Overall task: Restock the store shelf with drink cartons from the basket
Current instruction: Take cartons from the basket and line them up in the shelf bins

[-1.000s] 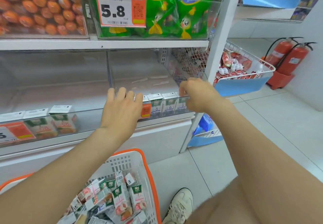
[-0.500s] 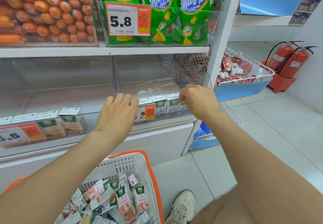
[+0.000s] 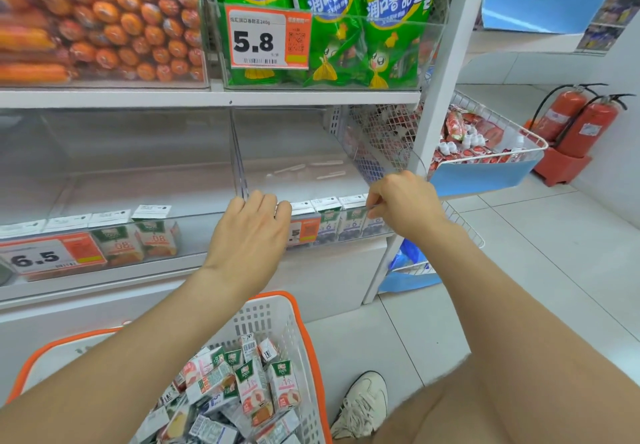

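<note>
A row of blue-and-white drink cartons (image 3: 332,217) stands behind the clear front panel of the lower shelf (image 3: 194,256). My left hand (image 3: 249,232) rests on that panel's top edge with its fingers straight, left of the row. My right hand (image 3: 403,201) is curled at the row's right end, fingertips pinching the top of the last carton by the panel edge. Orange-labelled cartons (image 3: 138,236) stand in the left section. Below, the orange-rimmed white basket (image 3: 304,336) holds several loose cartons (image 3: 256,384).
A clear divider (image 3: 239,156) splits the lower shelf, with bare shelf behind the cartons. Sausages (image 3: 104,24) and green snack bags (image 3: 346,28) fill the shelf above. A wire basket (image 3: 502,139) juts out right of the white upright. Fire extinguishers (image 3: 581,121) stand far right; my shoe (image 3: 363,402) is on the floor tiles.
Both hands stay at the front panel in nearly the same spots. The view has shifted slightly, so the shelf sits a little lower in the picture.
</note>
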`<state>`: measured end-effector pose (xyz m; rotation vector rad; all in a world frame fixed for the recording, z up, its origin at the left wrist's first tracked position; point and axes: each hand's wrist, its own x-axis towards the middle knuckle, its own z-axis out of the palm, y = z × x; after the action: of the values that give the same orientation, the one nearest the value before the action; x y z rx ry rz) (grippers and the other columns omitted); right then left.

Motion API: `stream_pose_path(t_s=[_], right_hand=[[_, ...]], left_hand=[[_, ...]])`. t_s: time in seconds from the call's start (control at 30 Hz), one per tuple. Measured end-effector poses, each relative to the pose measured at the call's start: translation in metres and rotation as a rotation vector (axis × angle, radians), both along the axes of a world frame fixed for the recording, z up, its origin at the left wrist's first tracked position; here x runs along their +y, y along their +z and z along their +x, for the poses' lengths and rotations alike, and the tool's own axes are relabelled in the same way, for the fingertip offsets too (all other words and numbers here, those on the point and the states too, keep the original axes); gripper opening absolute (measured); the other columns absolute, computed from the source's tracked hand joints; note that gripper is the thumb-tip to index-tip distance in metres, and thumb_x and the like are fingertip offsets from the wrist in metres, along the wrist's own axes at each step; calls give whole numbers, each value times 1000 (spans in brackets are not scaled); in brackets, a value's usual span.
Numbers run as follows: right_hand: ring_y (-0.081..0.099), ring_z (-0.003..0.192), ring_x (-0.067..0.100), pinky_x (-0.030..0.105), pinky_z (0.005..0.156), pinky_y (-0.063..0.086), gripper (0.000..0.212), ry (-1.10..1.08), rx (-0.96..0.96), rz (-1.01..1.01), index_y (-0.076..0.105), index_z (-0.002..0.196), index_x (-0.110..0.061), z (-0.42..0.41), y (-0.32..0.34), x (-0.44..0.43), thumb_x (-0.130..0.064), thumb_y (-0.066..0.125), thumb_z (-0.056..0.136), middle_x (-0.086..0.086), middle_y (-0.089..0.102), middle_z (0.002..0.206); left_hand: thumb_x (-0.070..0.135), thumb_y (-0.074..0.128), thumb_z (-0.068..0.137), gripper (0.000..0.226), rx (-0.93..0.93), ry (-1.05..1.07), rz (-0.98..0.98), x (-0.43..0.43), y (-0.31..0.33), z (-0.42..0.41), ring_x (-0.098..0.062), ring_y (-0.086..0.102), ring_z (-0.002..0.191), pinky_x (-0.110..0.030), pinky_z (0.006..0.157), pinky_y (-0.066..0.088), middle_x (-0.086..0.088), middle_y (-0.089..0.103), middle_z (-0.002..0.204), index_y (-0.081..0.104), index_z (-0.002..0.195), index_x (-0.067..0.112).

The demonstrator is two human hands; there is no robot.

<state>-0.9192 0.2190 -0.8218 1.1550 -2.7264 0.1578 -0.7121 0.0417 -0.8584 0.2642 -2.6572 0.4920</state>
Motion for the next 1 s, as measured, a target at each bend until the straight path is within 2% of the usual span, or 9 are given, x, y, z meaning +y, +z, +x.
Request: stream_pose_path(t_s=[0.1, 0.2, 0.33, 0.43, 0.53, 0.73, 0.83, 0.9, 1.0], right_hand=[[66, 89, 23, 39, 76, 58, 13, -43, -79, -2, 78, 88, -26, 1, 3, 1, -23, 88, 80, -3, 73, 85], [66, 90, 30, 41, 77, 57, 17, -91, -116, 4, 76, 91, -23, 8, 6, -5, -15, 86, 80, 7, 71, 96], [60, 102, 40, 39, 73, 46, 35, -97, -40, 39, 64, 112, -7, 43, 10, -24, 10, 64, 81, 17, 61, 111], [57, 111, 37, 36, 75, 39, 39, 49, -7, -21, 60, 117, -7, 97, 18, -54, 8, 64, 81, 17, 59, 118], [57, 110, 36, 39, 78, 44, 36, 278, -9, -130, 58, 117, -9, 150, 17, -92, 0, 64, 83, 14, 59, 116], [58, 109, 36, 36, 71, 37, 34, 478, -11, -95, 58, 123, -7, 202, 10, -163, -2, 62, 90, 13, 57, 118], [56, 110, 35, 38, 69, 33, 34, 493, 97, -6, 55, 120, -7, 209, 14, -191, 3, 60, 88, 12, 57, 118], [59, 107, 36, 37, 69, 33, 26, 452, 106, 43, 58, 113, -10, 213, 15, -205, -1, 61, 89, 12, 61, 113], [55, 85, 37, 35, 67, 33, 16, 396, 65, 74, 51, 92, -17, 215, 11, -218, -9, 65, 88, 10, 53, 91]], left_hand=[[-1, 52, 75, 24, -33, 11, 17, 3, -2, 2, -25, 30, 77, -37, 66, 24, -7, 50, 83, 54, 93, 14], [-3, 59, 79, 32, -46, 27, 81, -1, -2, 2, -26, 46, 85, -36, 71, 33, -4, 56, 94, 56, 104, 16], [2, 67, 86, 31, -40, -39, 133, -10, -1, 12, -25, 51, 95, -37, 78, 42, -1, 57, 102, 57, 110, 18], [11, 73, 88, 25, 23, -60, 125, -24, 3, 35, -28, 55, 98, -40, 79, 43, -1, 60, 105, 61, 109, 17], [11, 74, 87, 22, 98, -8, 164, -49, 8, 70, -33, 56, 96, -44, 75, 43, -4, 62, 101, 64, 105, 15], [5, 73, 77, 27, 140, 263, 204, -122, 7, 143, -39, 49, 87, -47, 67, 39, -12, 54, 97, 61, 100, 10], [2, 72, 82, 28, 148, 346, 246, -157, -1, 171, -39, 50, 85, -50, 68, 45, -13, 53, 101, 60, 107, 9], [3, 73, 86, 24, 154, 345, 272, -171, -8, 182, -40, 52, 82, -52, 69, 48, -12, 56, 98, 61, 106, 11], [-1, 75, 84, 25, 166, 349, 274, -178, -13, 181, -37, 52, 78, -43, 65, 41, -9, 57, 94, 61, 100, 12]])
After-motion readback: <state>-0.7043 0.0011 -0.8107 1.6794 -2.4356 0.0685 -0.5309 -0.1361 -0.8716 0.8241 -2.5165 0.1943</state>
